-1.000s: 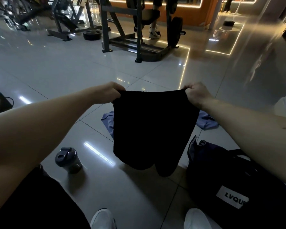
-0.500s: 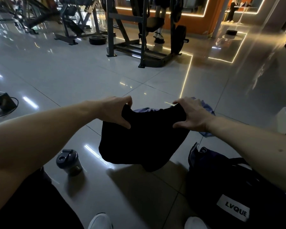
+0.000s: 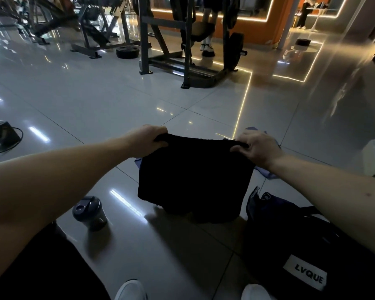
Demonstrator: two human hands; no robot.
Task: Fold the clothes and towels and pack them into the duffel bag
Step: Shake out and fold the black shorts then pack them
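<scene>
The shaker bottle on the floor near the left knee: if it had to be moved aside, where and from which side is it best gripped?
Probably around the body just under the lid, coming from above and the left. The shaker bottle stands upright on the tiles, apart from the black cloth and the duffel bag. The left hand is nearer, though it now holds the cloth.

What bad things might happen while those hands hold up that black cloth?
The black cloth hangs loose from the left hand and right hand, so its bottom might drag on the floor or fold crooked. The shaker bottle stands close by on the left; a swinging cloth or arm might tip it. The duffel bag looks slumped, so packing might get messy.
</scene>
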